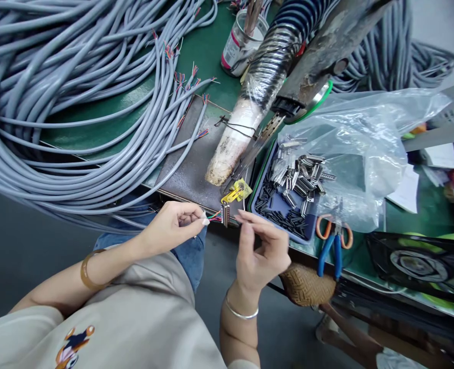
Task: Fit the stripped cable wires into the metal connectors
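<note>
My left hand (177, 225) pinches thin coloured wires (213, 217) between thumb and index finger. The wires run to a small metal multi-pin connector (225, 215) at the bench's front edge. A yellow clip (232, 193) touches the connector's upper end. Just right of the connector, my right hand (263, 246) has its thumb and fingertips brought together. Whatever thin thing they hold, if any, is too small to make out. A soldering iron (263, 136) on a mount slants down, its tip end close to the yellow clip.
Grey cables (96, 179) with stripped ends heap at left. A wrapped hose (234, 138) hangs over the brown board (177, 169). At right are a blue tray (255, 202) of metal connectors and black sleeves, a plastic bag (380, 154), pliers (330, 251) and a black fan (419, 264).
</note>
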`<state>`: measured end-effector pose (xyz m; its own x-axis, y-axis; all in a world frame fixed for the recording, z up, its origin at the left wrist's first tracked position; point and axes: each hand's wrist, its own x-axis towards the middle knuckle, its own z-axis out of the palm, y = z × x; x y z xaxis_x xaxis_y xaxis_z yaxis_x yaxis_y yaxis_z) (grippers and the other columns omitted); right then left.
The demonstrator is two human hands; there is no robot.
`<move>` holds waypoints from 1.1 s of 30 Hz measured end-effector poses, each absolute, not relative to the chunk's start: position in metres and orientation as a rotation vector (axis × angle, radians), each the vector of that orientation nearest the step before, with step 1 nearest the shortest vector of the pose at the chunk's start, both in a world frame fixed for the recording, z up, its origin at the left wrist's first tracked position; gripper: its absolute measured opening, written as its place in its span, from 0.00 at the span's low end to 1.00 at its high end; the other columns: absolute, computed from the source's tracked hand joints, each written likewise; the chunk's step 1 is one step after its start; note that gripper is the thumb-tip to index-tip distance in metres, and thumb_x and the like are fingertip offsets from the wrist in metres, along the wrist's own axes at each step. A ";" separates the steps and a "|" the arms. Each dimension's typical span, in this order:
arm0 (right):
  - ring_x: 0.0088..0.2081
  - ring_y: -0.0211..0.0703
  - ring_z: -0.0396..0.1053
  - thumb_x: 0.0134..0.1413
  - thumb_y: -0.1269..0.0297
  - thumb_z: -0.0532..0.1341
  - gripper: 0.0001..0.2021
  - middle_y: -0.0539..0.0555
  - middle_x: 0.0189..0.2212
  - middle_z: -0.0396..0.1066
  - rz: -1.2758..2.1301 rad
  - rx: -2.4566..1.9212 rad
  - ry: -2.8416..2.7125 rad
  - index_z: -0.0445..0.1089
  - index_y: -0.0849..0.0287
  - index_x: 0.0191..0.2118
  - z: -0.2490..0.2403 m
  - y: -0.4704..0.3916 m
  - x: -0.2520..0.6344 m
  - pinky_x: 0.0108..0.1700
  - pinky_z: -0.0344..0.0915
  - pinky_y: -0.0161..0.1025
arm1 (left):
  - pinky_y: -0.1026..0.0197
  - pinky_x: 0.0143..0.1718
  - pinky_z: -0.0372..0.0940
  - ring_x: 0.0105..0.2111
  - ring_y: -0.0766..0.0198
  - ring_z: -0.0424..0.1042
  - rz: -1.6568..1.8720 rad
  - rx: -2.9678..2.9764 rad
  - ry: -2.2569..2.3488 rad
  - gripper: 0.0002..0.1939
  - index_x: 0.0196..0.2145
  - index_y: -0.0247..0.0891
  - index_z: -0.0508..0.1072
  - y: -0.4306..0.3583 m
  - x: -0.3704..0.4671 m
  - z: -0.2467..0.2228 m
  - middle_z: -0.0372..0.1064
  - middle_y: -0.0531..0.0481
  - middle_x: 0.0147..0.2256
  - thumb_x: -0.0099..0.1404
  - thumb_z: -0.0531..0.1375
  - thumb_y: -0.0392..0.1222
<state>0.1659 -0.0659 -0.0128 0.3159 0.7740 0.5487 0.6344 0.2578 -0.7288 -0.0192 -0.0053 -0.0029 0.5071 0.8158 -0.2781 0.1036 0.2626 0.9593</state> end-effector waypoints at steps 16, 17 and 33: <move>0.37 0.39 0.81 0.62 0.72 0.66 0.06 0.50 0.36 0.81 0.200 -1.516 -1.560 0.70 0.55 0.36 0.004 -0.070 0.163 0.41 0.77 0.36 | 0.68 0.33 0.66 0.30 0.67 0.75 0.923 1.770 0.825 0.05 0.37 0.32 0.80 -0.019 -0.025 -0.015 0.80 0.48 0.32 0.70 0.63 0.34; 0.37 0.39 0.81 0.61 0.73 0.66 0.06 0.50 0.37 0.81 0.202 -1.481 -1.515 0.70 0.55 0.35 -0.001 -0.070 0.162 0.41 0.78 0.37 | 0.69 0.33 0.67 0.30 0.68 0.75 0.919 1.738 0.843 0.05 0.36 0.32 0.80 -0.019 -0.026 -0.014 0.80 0.48 0.32 0.69 0.63 0.34; 0.36 0.43 0.82 0.61 0.70 0.66 0.07 0.52 0.37 0.81 0.092 -1.212 -1.097 0.67 0.56 0.35 -0.044 -0.074 0.127 0.35 0.81 0.41 | 0.65 0.33 0.70 0.27 0.66 0.74 0.639 1.157 0.816 0.10 0.35 0.34 0.74 -0.027 -0.031 0.000 0.78 0.47 0.27 0.63 0.65 0.45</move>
